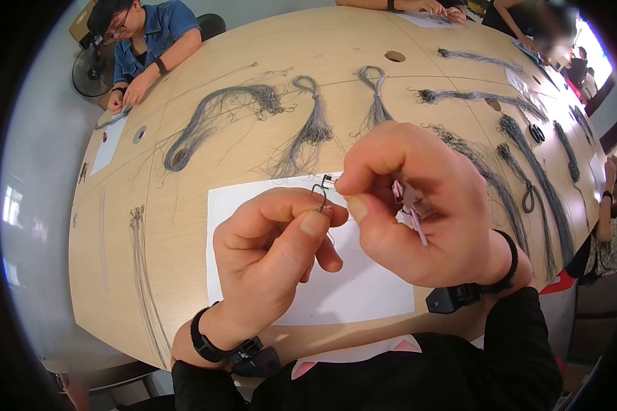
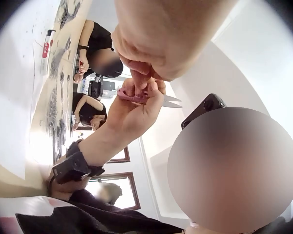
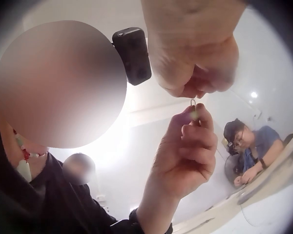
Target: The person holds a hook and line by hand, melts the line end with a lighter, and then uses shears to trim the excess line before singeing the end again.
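I see left hand's [image 1: 274, 248] fingers pinching thin, dark, curved metal hook [image 1: 323, 198]; right hand's [image 1: 451, 205] fingers curled round pink-handled metal scissors [image 1: 418, 227].

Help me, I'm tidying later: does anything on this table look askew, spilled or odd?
Mildly: the curved bundle of strands, beyond the far left corner of the white paper, looks untidy, because loose ends stray out across the table. I see nothing spilled.

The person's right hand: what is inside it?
Pink-handled scissors are in the right hand, blades sticking out; its grip hides part of them, so their full shape can't be seen.
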The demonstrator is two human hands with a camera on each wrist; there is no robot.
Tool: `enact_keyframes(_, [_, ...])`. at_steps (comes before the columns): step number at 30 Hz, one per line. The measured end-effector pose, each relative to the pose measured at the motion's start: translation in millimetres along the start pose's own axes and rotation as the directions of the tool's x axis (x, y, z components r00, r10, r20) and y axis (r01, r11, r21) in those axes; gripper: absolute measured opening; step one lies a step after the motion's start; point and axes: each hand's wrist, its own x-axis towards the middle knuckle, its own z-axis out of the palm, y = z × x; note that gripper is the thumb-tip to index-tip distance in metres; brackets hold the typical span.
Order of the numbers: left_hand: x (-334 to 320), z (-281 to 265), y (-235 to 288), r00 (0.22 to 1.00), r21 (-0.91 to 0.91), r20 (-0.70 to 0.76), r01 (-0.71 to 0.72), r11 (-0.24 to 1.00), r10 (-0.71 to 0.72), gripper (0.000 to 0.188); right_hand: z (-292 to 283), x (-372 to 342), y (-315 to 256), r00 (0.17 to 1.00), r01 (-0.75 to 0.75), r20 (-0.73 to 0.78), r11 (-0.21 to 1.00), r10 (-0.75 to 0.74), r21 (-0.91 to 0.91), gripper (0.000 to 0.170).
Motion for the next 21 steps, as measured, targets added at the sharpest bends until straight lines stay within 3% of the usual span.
enact_keyframes(3, [0, 2, 0, 1.0, 0.013, -0.023, 0.021, 1.0, -0.02, 0.012, -2, 2, 0, 0.993, 0.113, -0.008, 0.982, -0.116, -0.152, 0.02])
enact_keyframes(9, [2, 2, -5, 0.999, -0.032, -0.025, -0.04, 0.999, 0.04, 0.008, 5, -2, -1, 0.997, 0.069, -0.032, 0.995, -0.072, -0.074, 0.023])
enact_keyframes(11, [1, 2, -7, 0.992, 0.01, -0.007, -0.124, 0.992, 0.125, 0.007, 6, -3, 1, 0.997, 0.074, -0.032, 0.994, -0.077, -0.083, 0.023])
enact_keyframes(14, [0, 0, -5, 0.99, 0.037, 0.048, -0.134, 0.99, 0.133, 0.007, 8, -2, 1, 0.996, 0.085, -0.034, 0.992, -0.088, -0.088, 0.022])
enact_keyframes(19, [1, 3, -2, 0.994, -0.013, 0.021, -0.106, 0.994, 0.107, 0.007, 9, -2, -1, 0.998, 0.054, -0.041, 0.996, -0.057, -0.076, 0.022])
enact_keyframes(21, [1, 3, -2, 0.996, -0.049, 0.013, -0.091, 0.995, 0.092, 0.007, 5, 0, 2, 0.991, 0.127, -0.026, 0.986, -0.131, -0.108, 0.023])
